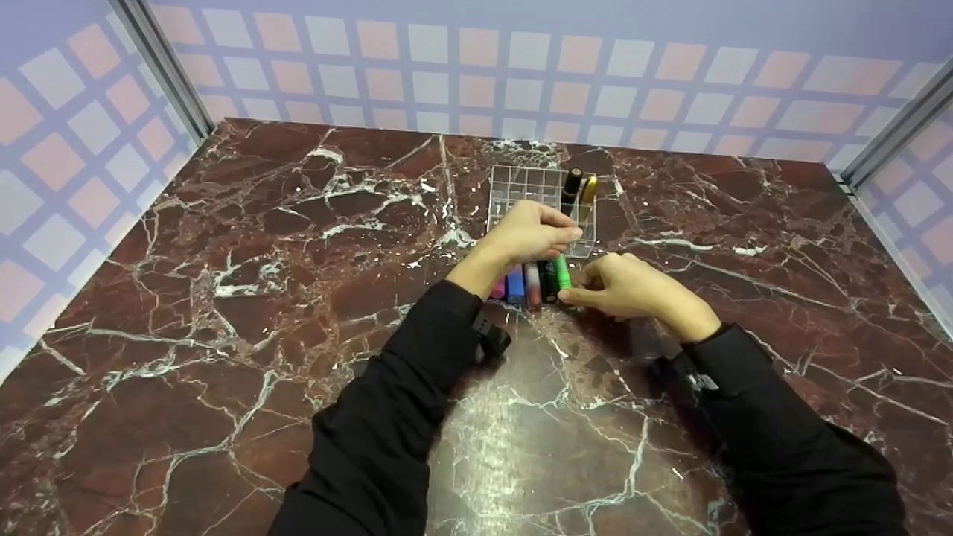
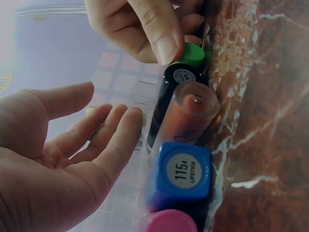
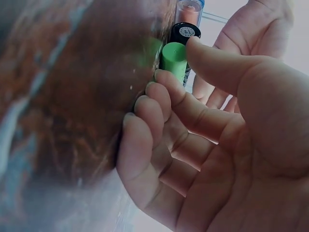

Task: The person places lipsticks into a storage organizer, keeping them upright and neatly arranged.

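Observation:
My right hand (image 1: 633,286) pinches the green lipstick tube (image 1: 562,272) between thumb and forefinger, at the right end of a row lying on the table. Beside it lie a black tube (image 2: 181,79), a clear tube with peach contents (image 2: 190,113), a blue square tube (image 2: 179,174) labelled LIPSTICK and a pink tube (image 2: 171,222). My left hand (image 1: 528,232) hovers over the row and the near part of the clear divided organizer (image 1: 525,170), its fingers loosely bent with nothing between them. It hides part of both.
A black tube (image 1: 572,186) and a gold tube (image 1: 588,191) stand in the organizer's right side. Marbled table (image 1: 223,372) surrounds everything. Checked panels (image 1: 480,74) rise at the back and sides.

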Available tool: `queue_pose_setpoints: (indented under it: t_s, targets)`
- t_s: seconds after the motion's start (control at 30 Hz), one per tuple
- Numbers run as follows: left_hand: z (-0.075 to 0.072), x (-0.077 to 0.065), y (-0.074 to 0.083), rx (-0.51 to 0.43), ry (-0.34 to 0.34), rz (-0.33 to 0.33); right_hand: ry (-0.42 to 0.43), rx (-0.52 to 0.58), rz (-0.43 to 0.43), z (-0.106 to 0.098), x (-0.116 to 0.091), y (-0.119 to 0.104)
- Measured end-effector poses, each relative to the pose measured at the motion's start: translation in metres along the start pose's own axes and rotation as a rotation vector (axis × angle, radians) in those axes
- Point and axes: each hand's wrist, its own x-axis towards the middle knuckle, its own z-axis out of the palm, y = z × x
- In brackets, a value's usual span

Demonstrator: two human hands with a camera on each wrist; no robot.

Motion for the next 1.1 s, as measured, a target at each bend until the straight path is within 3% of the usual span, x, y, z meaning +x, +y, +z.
queue_pose_setpoints:
  t_s: [0.33, 1.1]
  targets:
    - [0.0038, -0.0016, 0.0025, -0.044, -0.048, -0.02, -0.026, -0.07, 0.077, -0.002, -0.0029, -0.0043]
    - [0.0081, -0.0031, 0.0004, -0.013, -0.039, -0.047, -0.037, -0.139, 0.086, 0.0, -0.0033, -0.0069]
